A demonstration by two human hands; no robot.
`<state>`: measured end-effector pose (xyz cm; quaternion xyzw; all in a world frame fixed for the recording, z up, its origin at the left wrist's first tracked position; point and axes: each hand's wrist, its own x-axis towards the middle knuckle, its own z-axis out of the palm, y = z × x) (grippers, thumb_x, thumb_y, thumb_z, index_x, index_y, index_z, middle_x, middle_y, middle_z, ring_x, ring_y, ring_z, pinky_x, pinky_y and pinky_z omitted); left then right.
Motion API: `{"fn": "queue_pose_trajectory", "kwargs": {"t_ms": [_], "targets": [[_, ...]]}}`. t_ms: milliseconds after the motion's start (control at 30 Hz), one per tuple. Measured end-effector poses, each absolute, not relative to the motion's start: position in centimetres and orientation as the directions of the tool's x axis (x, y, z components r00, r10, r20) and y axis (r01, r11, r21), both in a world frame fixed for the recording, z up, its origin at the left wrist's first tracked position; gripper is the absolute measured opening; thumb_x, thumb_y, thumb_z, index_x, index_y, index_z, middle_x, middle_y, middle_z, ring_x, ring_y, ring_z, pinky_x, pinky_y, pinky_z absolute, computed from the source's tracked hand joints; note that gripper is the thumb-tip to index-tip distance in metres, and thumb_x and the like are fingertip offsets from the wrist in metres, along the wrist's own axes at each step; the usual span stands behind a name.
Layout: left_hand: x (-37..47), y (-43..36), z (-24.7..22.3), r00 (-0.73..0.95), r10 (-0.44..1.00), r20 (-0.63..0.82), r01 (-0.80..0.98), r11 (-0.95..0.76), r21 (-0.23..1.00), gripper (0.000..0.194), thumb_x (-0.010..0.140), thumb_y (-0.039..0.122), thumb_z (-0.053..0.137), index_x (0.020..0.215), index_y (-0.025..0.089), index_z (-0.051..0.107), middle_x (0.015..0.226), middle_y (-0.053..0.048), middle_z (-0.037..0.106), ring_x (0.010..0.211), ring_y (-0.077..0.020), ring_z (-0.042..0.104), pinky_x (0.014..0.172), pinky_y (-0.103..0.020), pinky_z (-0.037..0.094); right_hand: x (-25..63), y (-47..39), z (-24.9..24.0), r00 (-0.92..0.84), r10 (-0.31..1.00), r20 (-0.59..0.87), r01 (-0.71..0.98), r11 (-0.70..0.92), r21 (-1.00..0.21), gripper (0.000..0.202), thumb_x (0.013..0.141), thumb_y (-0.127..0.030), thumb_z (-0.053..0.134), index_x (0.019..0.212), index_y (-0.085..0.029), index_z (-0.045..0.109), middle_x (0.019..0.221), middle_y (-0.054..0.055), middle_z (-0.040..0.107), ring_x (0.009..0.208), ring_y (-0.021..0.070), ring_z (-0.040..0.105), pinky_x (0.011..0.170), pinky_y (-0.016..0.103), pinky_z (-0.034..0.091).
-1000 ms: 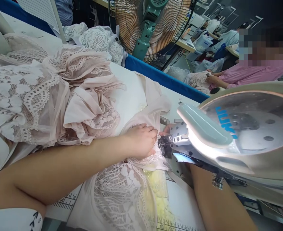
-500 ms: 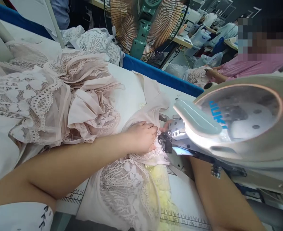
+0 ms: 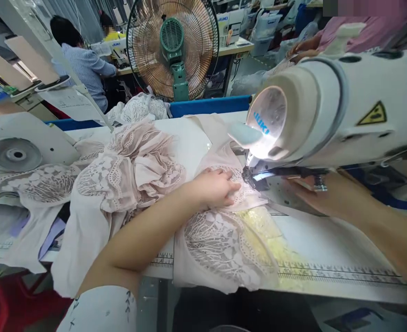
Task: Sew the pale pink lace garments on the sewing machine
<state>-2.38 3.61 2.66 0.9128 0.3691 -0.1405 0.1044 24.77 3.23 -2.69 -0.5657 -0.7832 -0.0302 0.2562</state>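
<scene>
My left hand (image 3: 219, 188) lies flat on a pale pink lace bra (image 3: 220, 244), fingers spread and pressing the fabric just left of the needle area. The bra's lace edge runs up to the presser foot (image 3: 250, 177) of a white sewing machine (image 3: 303, 110), whose lamp lights the cloth. Yellow material (image 3: 263, 230) lies beside the lace cup. My right hand (image 3: 327, 196) is under the machine arm, to the right of the presser foot; the machine's metal parts cover its fingers, so their grip is hidden.
A heap of pale pink lace bras (image 3: 130, 170) lies to the left, near a second machine (image 3: 16, 147). A ruler strip (image 3: 341, 273) lines the table's front edge. Beyond the blue edging (image 3: 210, 105) stand a large fan (image 3: 173, 50) and co-workers, one in a striped shirt (image 3: 85, 67).
The head view has swung, bringing in more of the left side and table front. My right hand has drawn back from the presser foot to the right. My left hand stays on the lace.
</scene>
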Motion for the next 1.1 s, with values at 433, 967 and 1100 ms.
{"fn": "queue_pose_trajectory", "kwargs": {"t_ms": [433, 967, 1100], "targets": [[-2.1, 5.1, 0.4, 0.602, 0.785, -0.148, 0.797, -0.579, 0.169, 0.045, 0.092, 0.041, 0.028, 0.122, 0.015, 0.050, 0.137, -0.008, 0.044, 0.125, -0.0257, 0.037, 0.102, -0.052, 0.030, 24.3, -5.8, -5.4, -0.146, 0.841, 0.521, 0.926, 0.302, -0.227, 0.028, 0.084, -0.037, 0.040, 0.074, -0.021, 0.061, 0.079, 0.007, 0.069, 0.081, 0.0235, 0.063, 0.069, 0.035, 0.051], [-2.7, 3.7, 0.4, 0.288, 0.949, -0.124, 0.955, -0.294, -0.033, 0.052, 0.092, 0.051, 0.019, 0.138, 0.029, 0.031, 0.148, -0.004, 0.028, 0.131, -0.0287, 0.028, 0.099, -0.051, 0.033, 25.0, -5.8, -5.6, -0.081, 0.830, 0.553, 0.846, 0.350, -0.402, 0.023, 0.083, -0.033, 0.042, 0.073, -0.022, 0.060, 0.081, 0.007, 0.068, 0.081, 0.0242, 0.062, 0.071, 0.039, 0.051], [-3.6, 1.2, 1.1, 0.092, 0.990, -0.109, 0.985, -0.106, -0.136, 0.054, 0.092, 0.045, 0.024, 0.137, 0.016, 0.034, 0.137, -0.019, 0.040, 0.117, -0.0338, 0.044, 0.089, -0.049, 0.040, 25.0, -6.0, -5.4, -0.071, 0.815, 0.575, 0.824, 0.373, -0.427, 0.024, 0.083, -0.030, 0.041, 0.074, -0.021, 0.061, 0.082, 0.008, 0.068, 0.080, 0.0231, 0.062, 0.072, 0.037, 0.051]]}}
